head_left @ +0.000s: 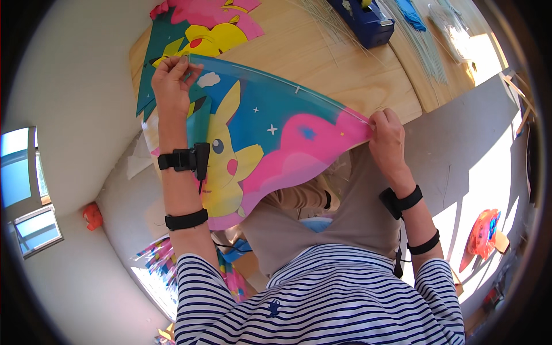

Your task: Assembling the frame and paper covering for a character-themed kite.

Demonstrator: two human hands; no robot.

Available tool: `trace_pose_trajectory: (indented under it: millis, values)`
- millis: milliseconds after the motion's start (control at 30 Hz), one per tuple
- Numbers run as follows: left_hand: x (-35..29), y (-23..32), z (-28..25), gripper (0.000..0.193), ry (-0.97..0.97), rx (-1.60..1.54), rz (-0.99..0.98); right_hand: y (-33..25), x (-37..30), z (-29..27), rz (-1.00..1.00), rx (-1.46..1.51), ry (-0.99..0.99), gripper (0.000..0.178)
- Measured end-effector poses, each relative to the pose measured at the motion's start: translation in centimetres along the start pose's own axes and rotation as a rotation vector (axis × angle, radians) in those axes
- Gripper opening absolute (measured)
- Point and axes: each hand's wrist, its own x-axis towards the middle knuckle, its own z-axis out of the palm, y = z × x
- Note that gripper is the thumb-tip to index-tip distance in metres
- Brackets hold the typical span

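So the main risk here was the sheet (pixel 273 129) itself. It was stretched across the middle, top edge over the table (pixel 374 75), lower part hanging toward the lap (pixel 362 213) at 6. It looked like thin film, so I'd guess a lopsided tug from either end could've creased or ripped a corner. A skinny rod (pixel 259 72) seemed to run along the top edge, and my bet is it would've bowed or popped out of line if the two ends got pushed together. The end at about 10:30 also sat next to the other sheet (pixel 215 41) at 11, so a sideways drag might've shifted that one too. Loose lower film could've snagged on the knees, I reckon.

Pose-wise: the left hand (pixel 175 72), out at 10:30, had its forearm nearly straight up, wrist bent a bit, thumb and fingertips pinching the corner. The right hand (pixel 386 135), between 2 and 3, had its forearm leaning inward, fingers curled over with the pink tip gripped. Neither had let go.
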Motion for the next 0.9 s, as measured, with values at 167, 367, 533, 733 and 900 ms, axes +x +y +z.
trace_pose_trajectory:
  millis: [167, 367, 533, 733, 900]
  values:
    - [-1.3, 2.4, -0.9, 0.003, -0.039, 0.05, 0.044, -0.3, 0.1, -0.1, -0.017, 0.004, 0.022, 0.013]
    - [-3.8, 4.1, -0.9, 0.004, -0.02, 0.059, 0.107, -0.2, 0.0, 0.2, -0.017, -0.001, 0.02, 0.011]
    - [-6.4, 6.4, -0.3, 0.005, -0.076, -0.001, 0.185, 0.1, 0.0, 0.2, -0.01, 0.002, 0.019, 0.011]
    - [-8.0, 7.5, -0.2, 0.005, -0.101, -0.004, 0.245, 0.0, 0.0, 0.3, -0.026, 0.018, 0.034, 0.011]
    - [-12.9, 10.5, 2.2, 0.005, -0.235, 0.011, 0.457, -0.1, 0.0, 0.2, -0.026, 0.031, 0.03, 0.011]
